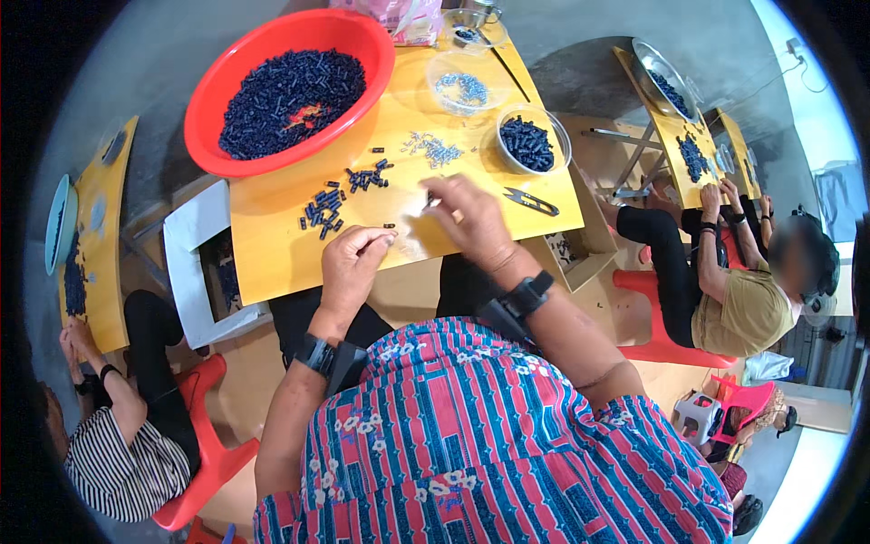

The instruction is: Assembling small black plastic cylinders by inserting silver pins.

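Note:
My left hand (352, 265) is closed in a pinch above the table's near edge. A small dark cylindrical part (390, 226) shows right at its fingertips; whether the fingers grip it, I cannot tell. Up and to the right, my right hand (467, 216) has curled fingers, slightly blurred, with something small and dark at their tips. Beyond the left hand lies a loose group of dark parts (322, 210), with more of them (367, 177) just behind. Small clear and silvery pieces (433, 149) are spread out beyond my right hand.
A big red basin (381, 77) of dark parts stands far left on the yellow table (272, 263). A clear tub (564, 145) of dark parts and black thread snips (532, 201) are at right; a clear bowl (494, 77) holds silvery pieces. Co-workers sit at tables on both sides.

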A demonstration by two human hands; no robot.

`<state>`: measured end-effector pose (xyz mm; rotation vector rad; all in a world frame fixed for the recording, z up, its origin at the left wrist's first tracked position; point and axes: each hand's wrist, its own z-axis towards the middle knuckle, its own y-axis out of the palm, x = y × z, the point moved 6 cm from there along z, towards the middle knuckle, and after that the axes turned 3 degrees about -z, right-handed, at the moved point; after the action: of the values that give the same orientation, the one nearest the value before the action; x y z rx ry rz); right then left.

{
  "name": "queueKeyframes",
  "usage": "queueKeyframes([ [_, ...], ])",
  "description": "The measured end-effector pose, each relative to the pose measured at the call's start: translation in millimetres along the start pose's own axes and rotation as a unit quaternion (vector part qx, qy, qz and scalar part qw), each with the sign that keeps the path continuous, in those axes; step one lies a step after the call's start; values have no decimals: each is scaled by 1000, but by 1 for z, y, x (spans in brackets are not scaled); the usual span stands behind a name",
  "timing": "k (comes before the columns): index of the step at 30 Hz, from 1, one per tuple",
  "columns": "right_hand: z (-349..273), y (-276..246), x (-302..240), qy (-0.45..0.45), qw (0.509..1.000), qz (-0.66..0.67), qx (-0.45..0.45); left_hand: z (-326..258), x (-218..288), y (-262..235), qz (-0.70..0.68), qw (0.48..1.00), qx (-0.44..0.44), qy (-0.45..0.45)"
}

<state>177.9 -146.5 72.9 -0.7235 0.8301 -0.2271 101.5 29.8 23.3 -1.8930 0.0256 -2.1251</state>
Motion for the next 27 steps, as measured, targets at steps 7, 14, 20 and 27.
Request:
queueKeyframes([
  [7, 22, -89, 74, 73, 982, -137, 105, -5, 7, 1, 5, 1000, -16, 3],
  [14, 25, -87, 60, 68, 974, -161, 142, -11, 16, -1, 72, 995, -32, 59],
  [20, 5, 10, 13, 63, 996, 28, -52, -25, 20, -14, 162, 980, 7, 119],
  [27, 13, 52, -19, 4, 990, 61, -129, -33, 23, -29, 197, 970, 51, 134],
])
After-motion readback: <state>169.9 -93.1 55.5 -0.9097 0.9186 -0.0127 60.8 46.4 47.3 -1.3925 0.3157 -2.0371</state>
